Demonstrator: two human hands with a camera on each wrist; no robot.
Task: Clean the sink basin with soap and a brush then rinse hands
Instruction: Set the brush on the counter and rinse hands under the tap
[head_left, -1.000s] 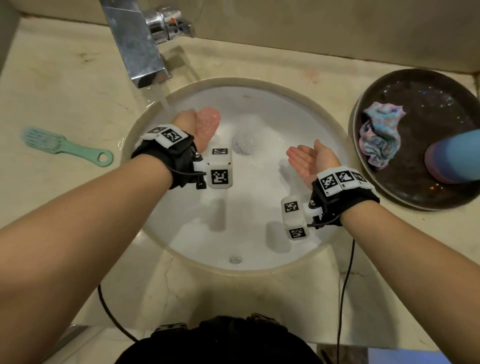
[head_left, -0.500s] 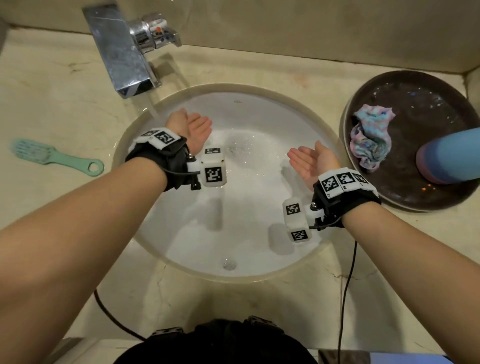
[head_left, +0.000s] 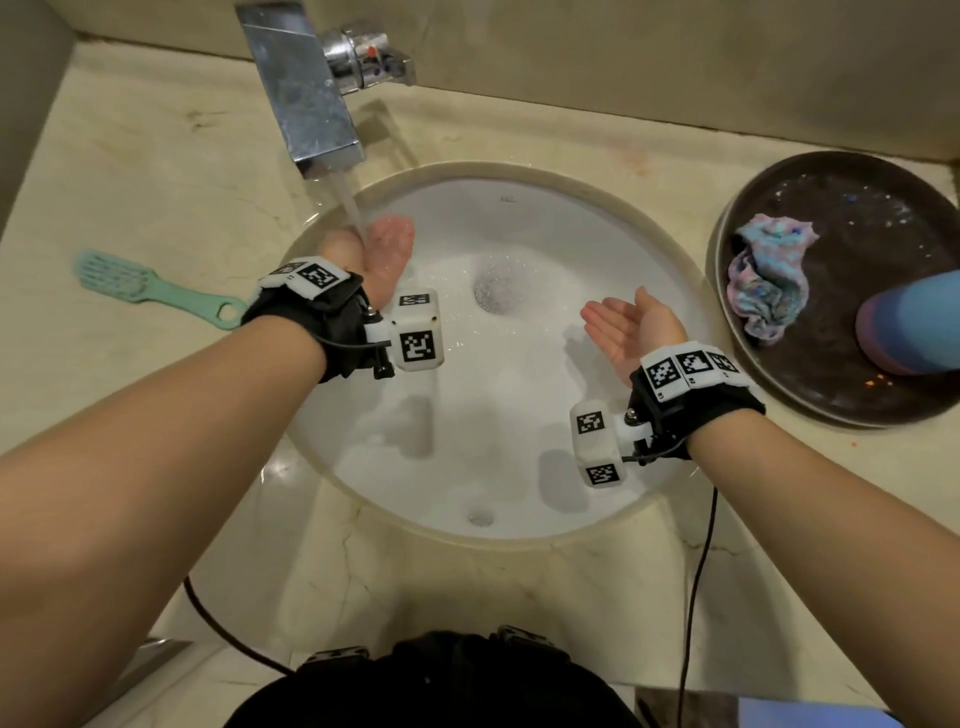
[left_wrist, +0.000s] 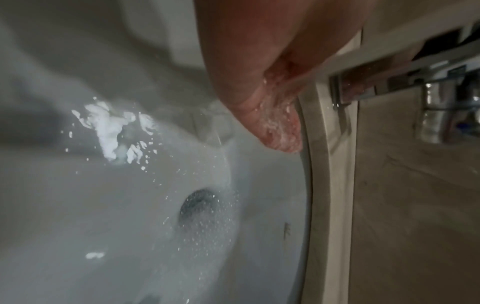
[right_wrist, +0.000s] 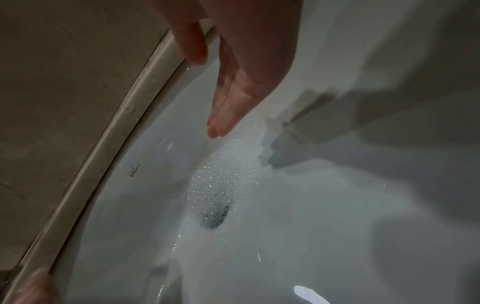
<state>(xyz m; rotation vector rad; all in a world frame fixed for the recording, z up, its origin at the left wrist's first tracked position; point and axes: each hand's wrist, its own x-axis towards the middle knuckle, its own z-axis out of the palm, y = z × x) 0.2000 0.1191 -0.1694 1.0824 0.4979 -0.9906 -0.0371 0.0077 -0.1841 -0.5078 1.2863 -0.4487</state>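
Note:
Water runs from the chrome tap (head_left: 306, 98) onto the palm of my left hand (head_left: 382, 249), which is held flat and palm up at the far left of the white sink basin (head_left: 597, 208). Water sheets over its fingers (left_wrist: 278, 127) in the left wrist view. My right hand (head_left: 623, 322) hovers open, palm up, over the basin's right side and holds nothing; its straight fingers (right_wrist: 228, 111) hang above the foamy drain (head_left: 493, 286). The green brush (head_left: 140, 286) lies on the counter left of the basin.
A dark round tray (head_left: 779, 410) at the right holds a crumpled multicoloured cloth (head_left: 769, 280) and a blue and pink bottle (head_left: 914, 327). Beige stone counter (head_left: 130, 171) surrounds the basin. Soap bubbles (left_wrist: 111, 127) cling to the basin wall. Cables hang from both wrists at the front edge.
My left hand came out of the stream half a second ago and is back under it now. The right hand stays open in about the same spot. The camera shifted slightly.

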